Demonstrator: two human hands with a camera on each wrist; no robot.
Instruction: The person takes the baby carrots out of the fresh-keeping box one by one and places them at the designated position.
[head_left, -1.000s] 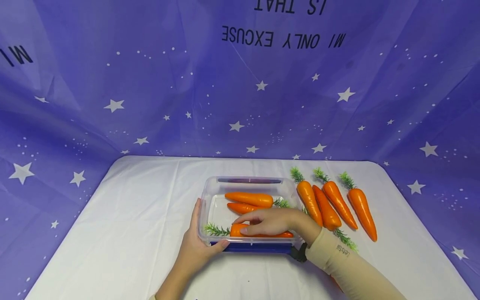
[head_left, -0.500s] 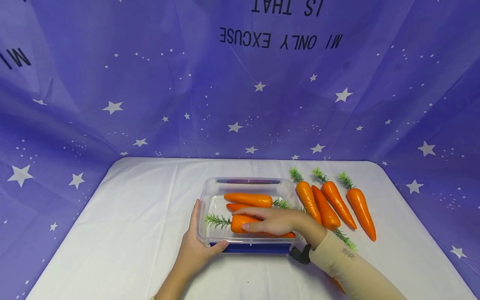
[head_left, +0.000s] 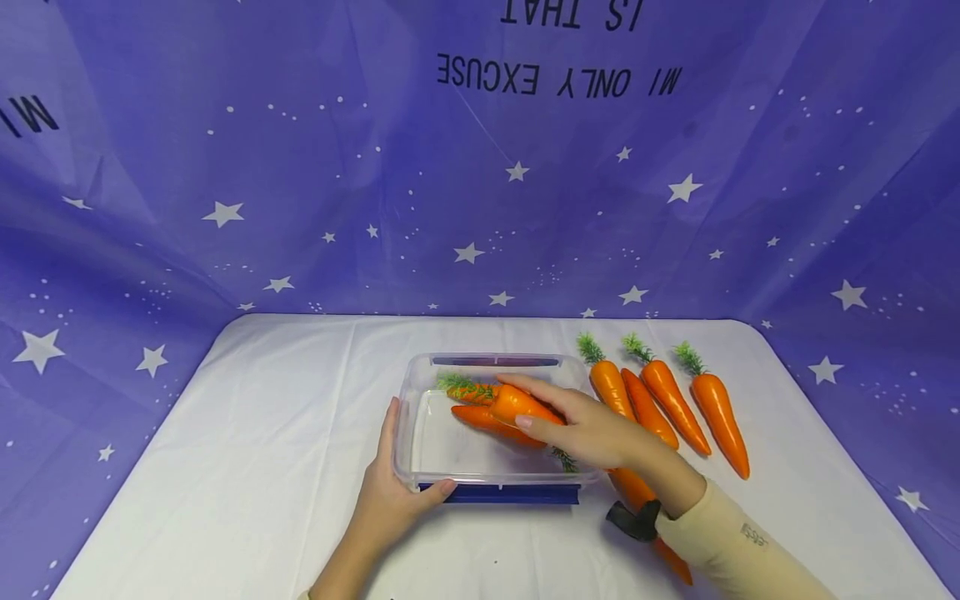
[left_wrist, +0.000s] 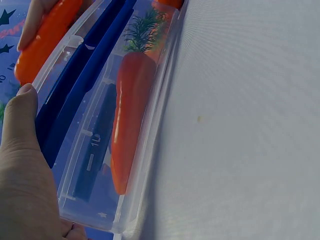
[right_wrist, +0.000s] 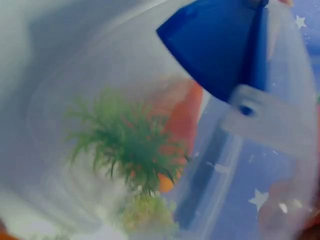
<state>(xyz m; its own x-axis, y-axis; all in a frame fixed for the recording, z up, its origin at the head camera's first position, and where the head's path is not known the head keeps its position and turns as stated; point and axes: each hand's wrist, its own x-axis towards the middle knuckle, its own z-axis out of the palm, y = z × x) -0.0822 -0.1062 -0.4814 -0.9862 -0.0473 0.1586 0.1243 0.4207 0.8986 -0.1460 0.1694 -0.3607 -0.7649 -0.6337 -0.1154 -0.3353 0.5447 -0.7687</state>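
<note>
Inside clear plastic box, right hand grips tapered carrot.

The carrot held over the clear box is bright orange with a green feathery top, like the orange carrot lying in the box beneath it and the 3 orange, green-topped carrots toward the bench's right edge. The box is see-through with dark blue latches, and the bench wears a plain white cloth. Behind hangs a purple backdrop patterned with white stars, white specks and black lettering.
</note>
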